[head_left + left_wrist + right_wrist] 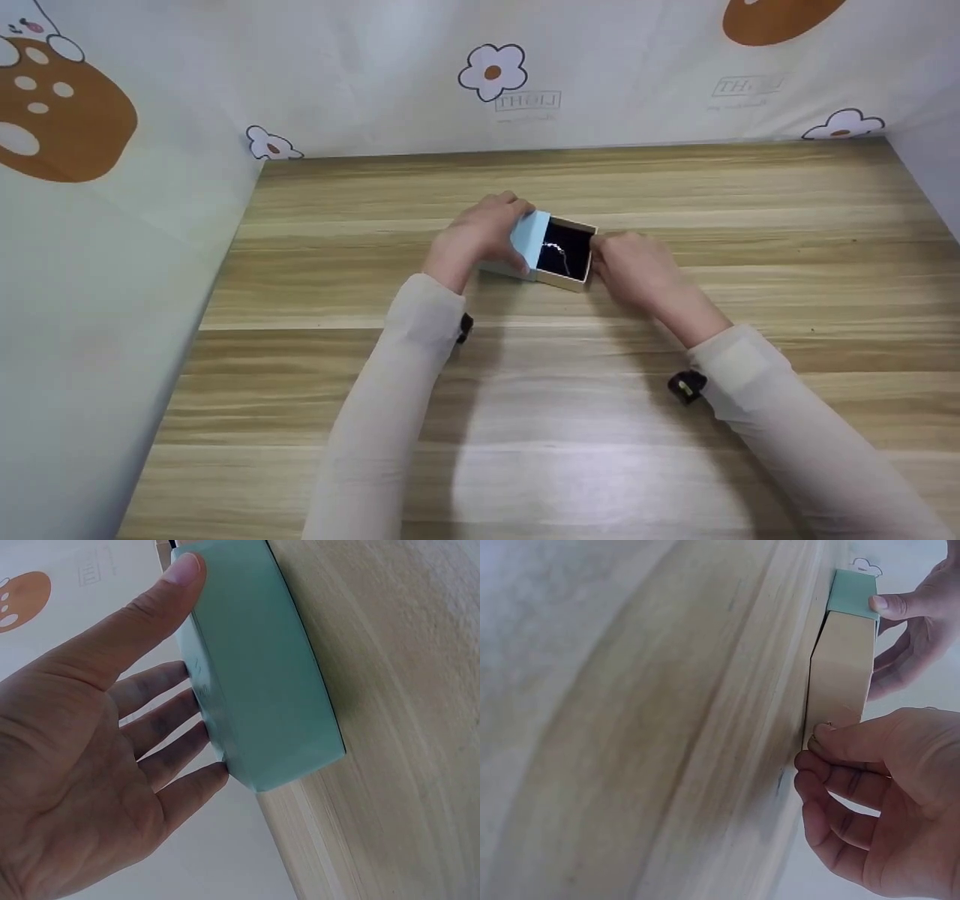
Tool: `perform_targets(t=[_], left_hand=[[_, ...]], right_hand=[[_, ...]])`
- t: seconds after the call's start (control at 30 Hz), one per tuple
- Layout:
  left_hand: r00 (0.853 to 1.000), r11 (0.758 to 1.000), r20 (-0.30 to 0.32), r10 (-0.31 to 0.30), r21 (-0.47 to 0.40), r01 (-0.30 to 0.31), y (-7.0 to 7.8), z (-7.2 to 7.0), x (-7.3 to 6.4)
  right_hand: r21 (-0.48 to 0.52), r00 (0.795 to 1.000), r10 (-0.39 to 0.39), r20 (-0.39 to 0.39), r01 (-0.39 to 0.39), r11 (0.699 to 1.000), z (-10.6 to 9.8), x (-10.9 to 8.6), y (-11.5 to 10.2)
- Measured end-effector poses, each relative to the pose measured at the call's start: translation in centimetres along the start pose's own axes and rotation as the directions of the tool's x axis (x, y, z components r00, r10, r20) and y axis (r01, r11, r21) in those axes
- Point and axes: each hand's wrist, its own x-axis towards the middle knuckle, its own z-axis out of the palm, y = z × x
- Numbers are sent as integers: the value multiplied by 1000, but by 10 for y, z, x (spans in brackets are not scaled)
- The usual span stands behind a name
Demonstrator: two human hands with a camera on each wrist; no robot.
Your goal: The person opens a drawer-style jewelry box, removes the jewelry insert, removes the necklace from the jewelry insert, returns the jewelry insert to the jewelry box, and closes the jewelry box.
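Note:
A small jewelry box lies on the table, its cream drawer (561, 280) drawn partly out of a light blue-green sleeve (531, 238). On the dark lining (574, 244) rests a thin silver chain (557, 248), part of it hidden under the sleeve. My left hand (484, 234) grips the sleeve, thumb at the near side and fingers across the far side. At the drawer's right end, my right hand (636, 266) pinches the end between thumb and forefinger, its other fingers curled in the right wrist view. The fingertips hide the pinched spot.
The wooden table (337, 375) stretches around the box on all sides. Behind it and at the left stand pale curtain walls (390, 82) printed with flowers and brown shapes. A small black wrist camera (687, 386) sits at the right cuff.

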Motion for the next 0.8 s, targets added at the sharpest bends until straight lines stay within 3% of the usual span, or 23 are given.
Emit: perform_targets(t=[0.53,0.8], left_hand=[[1000,1000,-13,0,-13,0,-2,1,-2],[1000,1000,11,-6,10,6,1,-1,0]], right_hand=[[33,1000,15,-7,-14,999,0,-2,6],[20,999,14,-30,-13,1000,-2,-5,8]])
